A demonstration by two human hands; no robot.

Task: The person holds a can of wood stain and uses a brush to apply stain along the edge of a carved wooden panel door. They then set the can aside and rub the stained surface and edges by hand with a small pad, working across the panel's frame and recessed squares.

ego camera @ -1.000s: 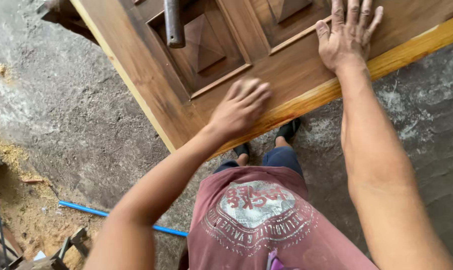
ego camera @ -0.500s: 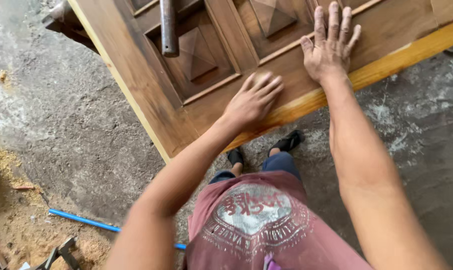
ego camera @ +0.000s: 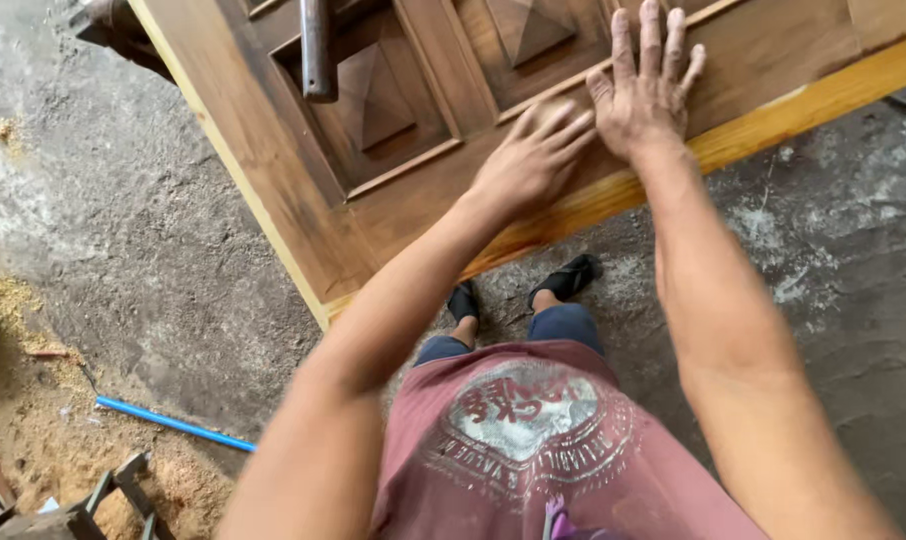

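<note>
Head camera, looking straight down: a person stands over a brown wooden door (ego camera: 423,190) lying flat, raised clear of the rough concrete floor (ego camera: 143,250), its long edges running diagonally from lower left to upper right. Both hands rest palm-down on the bottom rail, just beyond the door's pale near edge. The left hand (ego camera: 528,160) lies flat with fingers together, pointing up and right along the rail; the right hand (ego camera: 648,90) sits just beside it, almost touching, fingers spread wide and reaching nearer the raised diamond panels (ego camera: 373,95). Neither hand grips anything; both are open and pressed to the wood. The door lies directly ahead of the person's body, with the left hand nearer the corner at lower left. A dark metal bar (ego camera: 318,45) hangs over the panels at the top of the frame. Black shoes (ego camera: 568,280) show below the door's edge. Sawdust (ego camera: 18,350) and a blue rod (ego camera: 173,425) lie on the floor at left.
</note>
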